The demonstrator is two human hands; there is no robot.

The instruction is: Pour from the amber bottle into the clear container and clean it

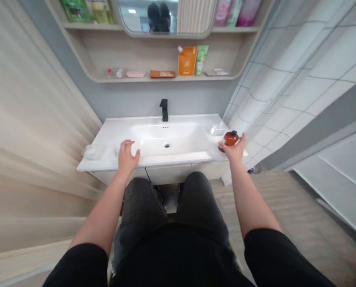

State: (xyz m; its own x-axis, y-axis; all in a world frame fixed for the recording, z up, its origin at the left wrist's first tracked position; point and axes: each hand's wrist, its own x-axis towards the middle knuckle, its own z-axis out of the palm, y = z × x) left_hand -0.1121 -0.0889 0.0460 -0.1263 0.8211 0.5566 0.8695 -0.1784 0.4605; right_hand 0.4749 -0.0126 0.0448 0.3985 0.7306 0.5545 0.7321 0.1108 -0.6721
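My right hand (234, 151) is at the right end of the white washbasin counter, its thumb and fingers around an amber-brown bottle (231, 138) with a black top. The hand hides part of the bottle's lower body. Over the front left part of the counter, my left hand (128, 156) holds nothing, its fingers curved and apart. Between the hands lies the white sink basin (184, 139), with a black faucet (164, 109) behind it. A clear, shiny item (218, 130) lies just left of the bottle; its kind is hard to make out.
A crumpled clear plastic item (92, 152) lies at the counter's left end. Above, a wall shelf (166, 79) carries an orange pouch (186, 61), a green tube (201, 59) and several small items, below a mirror (166, 16). Curtains (31, 119) hang at left; a tiled wall (285, 79) stands at right.
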